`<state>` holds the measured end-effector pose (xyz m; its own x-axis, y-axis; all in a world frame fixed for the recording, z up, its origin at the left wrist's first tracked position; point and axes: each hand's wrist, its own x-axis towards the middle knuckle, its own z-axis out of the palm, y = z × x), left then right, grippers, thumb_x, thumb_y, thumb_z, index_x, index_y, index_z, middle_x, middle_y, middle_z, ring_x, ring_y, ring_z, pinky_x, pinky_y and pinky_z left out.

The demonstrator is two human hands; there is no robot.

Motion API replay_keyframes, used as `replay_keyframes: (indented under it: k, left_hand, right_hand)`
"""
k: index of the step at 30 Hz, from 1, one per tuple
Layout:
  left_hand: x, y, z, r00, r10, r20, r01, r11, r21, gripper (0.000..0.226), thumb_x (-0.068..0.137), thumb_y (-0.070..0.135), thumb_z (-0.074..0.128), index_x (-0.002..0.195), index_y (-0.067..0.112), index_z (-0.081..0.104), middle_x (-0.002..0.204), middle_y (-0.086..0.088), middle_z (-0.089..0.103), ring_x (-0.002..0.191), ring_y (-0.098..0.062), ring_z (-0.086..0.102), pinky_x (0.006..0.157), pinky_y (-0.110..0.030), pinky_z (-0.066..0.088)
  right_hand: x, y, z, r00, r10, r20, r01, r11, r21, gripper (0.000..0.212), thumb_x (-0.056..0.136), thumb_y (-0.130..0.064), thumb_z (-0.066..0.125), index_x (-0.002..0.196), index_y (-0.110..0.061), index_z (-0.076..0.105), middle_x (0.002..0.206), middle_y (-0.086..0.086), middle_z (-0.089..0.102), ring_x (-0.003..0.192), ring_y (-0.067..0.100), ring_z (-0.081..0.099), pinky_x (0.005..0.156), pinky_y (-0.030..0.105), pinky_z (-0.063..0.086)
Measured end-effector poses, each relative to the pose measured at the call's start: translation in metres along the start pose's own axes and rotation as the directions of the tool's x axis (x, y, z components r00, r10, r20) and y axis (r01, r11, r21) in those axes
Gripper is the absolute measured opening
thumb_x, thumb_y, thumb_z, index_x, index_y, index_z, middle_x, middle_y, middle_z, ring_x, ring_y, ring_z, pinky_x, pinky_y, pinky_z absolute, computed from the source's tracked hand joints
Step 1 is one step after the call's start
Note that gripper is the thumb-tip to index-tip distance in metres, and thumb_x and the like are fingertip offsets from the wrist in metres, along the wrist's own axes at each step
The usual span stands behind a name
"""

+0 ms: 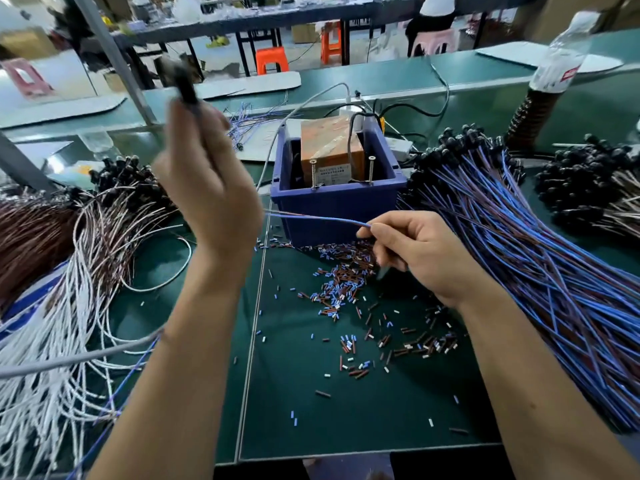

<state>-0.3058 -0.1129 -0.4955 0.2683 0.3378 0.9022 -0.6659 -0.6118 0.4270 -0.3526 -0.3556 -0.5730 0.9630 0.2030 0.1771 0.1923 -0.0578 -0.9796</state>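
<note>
My left hand (pixel 207 181) is raised above the bench and grips the black end piece (pixel 185 86) of a wire, blurred by motion. A thin blue and brown wire pair (pixel 311 218) runs from behind that hand to my right hand (pixel 415 251), which pinches its free end between thumb and forefinger. Just behind the wire stands a blue plastic bin (pixel 332 202) holding an orange-brown device (pixel 330 147) with two upright screws. Short cut bits of blue, brown and white insulation (pixel 346 289) litter the green mat (pixel 311 410) below my right hand.
A big bundle of blue and brown wires with black end pieces (pixel 519 254) lies on the right. White and brown wire bundles (pixel 69 271) spread on the left. A grey cable (pixel 69 358) crosses the left side. A plastic bottle (pixel 557 67) stands at the back right.
</note>
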Motion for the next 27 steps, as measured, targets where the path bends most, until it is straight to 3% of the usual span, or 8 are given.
replay_keyframes:
  k: [2, 5, 8, 13, 18, 22, 25, 27]
  left_hand:
    - [-0.023, 0.016, 0.002, 0.983, 0.095, 0.156, -0.101, 0.994, 0.029, 0.033, 0.110, 0.021, 0.042, 0.096, -0.001, 0.062, 0.073, 0.000, 0.060, 0.054, -0.020, 0.052, 0.047, -0.042, 0.041]
    - [-0.070, 0.046, 0.013, 0.834, 0.162, 0.528, -0.162, 0.986, -0.047, 0.020, 0.106, 0.013, 0.048, 0.107, 0.004, 0.065, 0.094, -0.004, 0.069, 0.072, -0.024, 0.065, 0.055, -0.045, 0.051]
    - [-0.089, 0.045, 0.016, 0.727, 0.139, 0.672, -0.129, 0.990, -0.064, 0.025, 0.106, 0.019, 0.046, 0.119, 0.008, 0.065, 0.102, -0.001, 0.068, 0.079, -0.028, 0.066, 0.059, -0.046, 0.053]
    - [-0.102, 0.034, 0.016, 0.691, 0.066, 0.720, -0.088, 0.996, -0.007, 0.020, 0.109, 0.023, 0.047, 0.098, 0.011, 0.060, 0.083, 0.004, 0.064, 0.069, -0.025, 0.059, 0.057, -0.046, 0.047]
    - [-0.103, 0.020, 0.015, 0.713, 0.011, 0.701, 0.016, 0.999, -0.032, 0.017, 0.104, 0.019, 0.057, 0.092, 0.009, 0.063, 0.085, 0.003, 0.064, 0.074, -0.024, 0.058, 0.063, -0.044, 0.047]
    - [-0.107, 0.016, 0.016, 0.756, -0.073, 0.651, 0.142, 0.988, -0.053, 0.020, 0.101, 0.018, 0.063, 0.083, 0.010, 0.063, 0.076, 0.007, 0.059, 0.068, -0.015, 0.053, 0.061, -0.036, 0.045]
    - [-0.109, 0.014, 0.016, 0.743, -0.131, 0.657, 0.214, 0.976, -0.047, 0.022, 0.101, 0.016, 0.063, 0.079, 0.010, 0.061, 0.067, 0.008, 0.056, 0.062, -0.012, 0.050, 0.058, -0.030, 0.041]
    - [-0.106, 0.011, 0.014, 0.733, -0.192, 0.653, 0.282, 0.959, -0.035, 0.022, 0.100, 0.014, 0.062, 0.078, 0.009, 0.061, 0.062, 0.011, 0.050, 0.057, -0.008, 0.044, 0.054, -0.024, 0.035]
  right_hand:
    - [0.000, 0.001, 0.001, 1.000, -0.003, -0.004, 0.003, 1.000, -0.007, 0.022, 0.107, -0.014, 0.056, 0.100, -0.007, 0.075, 0.063, 0.007, 0.064, 0.051, 0.009, 0.046, 0.048, 0.014, 0.034]
    - [-0.003, -0.001, 0.010, 0.995, -0.066, 0.074, 0.077, 0.986, -0.148, 0.022, 0.106, -0.013, 0.059, 0.092, -0.017, 0.075, 0.062, 0.003, 0.065, 0.052, 0.007, 0.049, 0.052, 0.014, 0.037]
    - [-0.003, -0.002, 0.014, 0.990, -0.133, 0.048, 0.140, 0.967, -0.211, 0.031, 0.106, -0.012, 0.058, 0.082, -0.027, 0.070, 0.061, -0.001, 0.064, 0.052, 0.005, 0.050, 0.053, 0.017, 0.037]
    - [-0.003, 0.001, 0.010, 0.976, -0.168, -0.139, 0.138, 0.970, -0.201, 0.020, 0.102, -0.018, 0.067, 0.084, -0.022, 0.075, 0.065, 0.002, 0.070, 0.050, 0.001, 0.055, 0.050, 0.012, 0.041]
    - [-0.002, 0.005, 0.008, 0.932, -0.072, -0.355, 0.043, 0.995, -0.089, 0.013, 0.093, -0.022, 0.078, 0.081, -0.016, 0.078, 0.067, 0.006, 0.075, 0.047, 0.010, 0.059, 0.050, 0.018, 0.047]
    - [-0.002, 0.005, 0.011, 0.918, -0.008, -0.396, 0.007, 1.000, -0.004, 0.023, 0.094, -0.022, 0.077, 0.074, -0.011, 0.074, 0.062, 0.007, 0.072, 0.043, 0.014, 0.056, 0.048, 0.020, 0.048]
    - [-0.002, 0.004, 0.013, 0.912, 0.037, -0.408, -0.051, 0.998, -0.024, 0.031, 0.095, -0.028, 0.076, 0.072, -0.008, 0.071, 0.055, 0.005, 0.068, 0.040, 0.013, 0.052, 0.044, 0.020, 0.045]
    - [-0.001, 0.003, 0.009, 0.898, 0.073, -0.435, -0.049, 0.997, 0.065, 0.032, 0.094, -0.030, 0.075, 0.072, -0.007, 0.069, 0.053, 0.002, 0.064, 0.041, 0.011, 0.050, 0.044, 0.020, 0.045]
